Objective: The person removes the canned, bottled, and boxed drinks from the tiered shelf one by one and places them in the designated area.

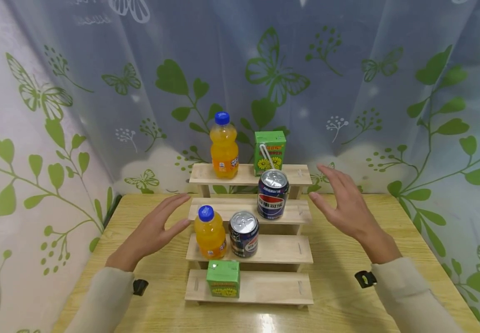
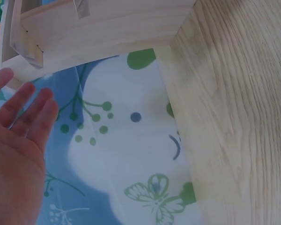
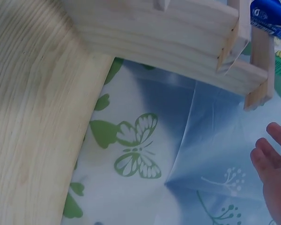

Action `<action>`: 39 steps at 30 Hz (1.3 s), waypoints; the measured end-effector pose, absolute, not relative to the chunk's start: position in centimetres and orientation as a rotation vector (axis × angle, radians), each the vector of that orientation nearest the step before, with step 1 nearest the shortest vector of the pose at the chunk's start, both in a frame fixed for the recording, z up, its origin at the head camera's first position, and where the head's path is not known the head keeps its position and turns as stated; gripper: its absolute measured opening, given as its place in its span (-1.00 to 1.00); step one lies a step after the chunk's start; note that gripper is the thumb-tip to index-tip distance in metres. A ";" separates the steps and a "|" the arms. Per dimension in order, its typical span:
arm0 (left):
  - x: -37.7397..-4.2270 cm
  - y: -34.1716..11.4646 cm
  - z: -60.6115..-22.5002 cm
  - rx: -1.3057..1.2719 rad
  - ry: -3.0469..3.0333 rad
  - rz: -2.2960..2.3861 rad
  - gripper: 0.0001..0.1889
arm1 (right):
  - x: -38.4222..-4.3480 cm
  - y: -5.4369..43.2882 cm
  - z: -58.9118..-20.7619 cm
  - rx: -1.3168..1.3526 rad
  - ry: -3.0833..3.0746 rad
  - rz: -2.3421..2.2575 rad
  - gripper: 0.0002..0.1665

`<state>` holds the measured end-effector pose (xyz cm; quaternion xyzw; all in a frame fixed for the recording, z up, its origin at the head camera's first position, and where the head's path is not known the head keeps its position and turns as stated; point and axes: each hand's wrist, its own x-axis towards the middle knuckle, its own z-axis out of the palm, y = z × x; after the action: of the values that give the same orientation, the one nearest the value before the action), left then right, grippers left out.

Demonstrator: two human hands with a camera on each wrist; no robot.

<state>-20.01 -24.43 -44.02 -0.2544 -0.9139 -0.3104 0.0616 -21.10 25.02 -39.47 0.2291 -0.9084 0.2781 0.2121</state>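
Observation:
A stepped wooden shelf [image 1: 273, 286] stands between my two hands. On its top step are an orange drink bottle [image 1: 225, 152] with a blue cap and a green drink carton [image 1: 270, 152] with a straw. One step lower sits a dark blue cola can [image 1: 272, 194]. The third step bears another orange drink bottle [image 1: 210, 233] beside a second cola can [image 1: 244, 234]. A green carton [image 1: 223, 279] rests on the lowest step. My left hand [image 1: 156, 229], fingers extended, is left of the shelf, apart from it. My right hand [image 1: 345, 203], likewise holding nothing, is off its right side.
The shelf stands on a wood-grain table [image 1: 339, 296]. Behind and at both sides hangs a curtain [image 1: 206, 41] printed with green leaves and butterflies. A black band piece [image 1: 365, 279] is at the right cuff, another [image 1: 140, 287] at the left.

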 end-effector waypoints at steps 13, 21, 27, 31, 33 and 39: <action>-20.5 -23.6 -44.3 -0.825 -2.738 -0.915 -0.34 | -20.8 22.3 -38.8 0.672 -2.507 0.964 -0.18; -20.7 -23.4 -44.2 -0.854 -2.716 -0.882 -0.34 | -20.6 21.2 -38.4 0.672 -2.503 0.944 -0.13; -20.8 -23.1 -44.1 -0.880 -2.693 -0.884 -0.36 | -20.7 20.4 -37.8 0.690 -2.493 0.968 -0.13; -21.0 -22.9 -44.2 -0.885 -2.690 -0.879 -0.38 | -20.9 20.1 -37.2 0.695 -2.475 1.006 -0.16; -21.1 -22.9 -44.3 -0.894 -2.678 -0.869 -0.39 | -21.0 19.9 -36.9 0.691 -2.467 1.026 -0.19; -21.3 -22.8 -44.6 -0.920 -2.630 -0.840 -0.41 | -21.8 19.5 -36.3 0.679 -2.437 1.071 -0.23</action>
<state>-21.26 -22.78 -44.63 -0.3141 -0.8977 -0.2867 0.1154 -21.83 19.52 -36.29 0.2423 -0.8699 0.3824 0.1958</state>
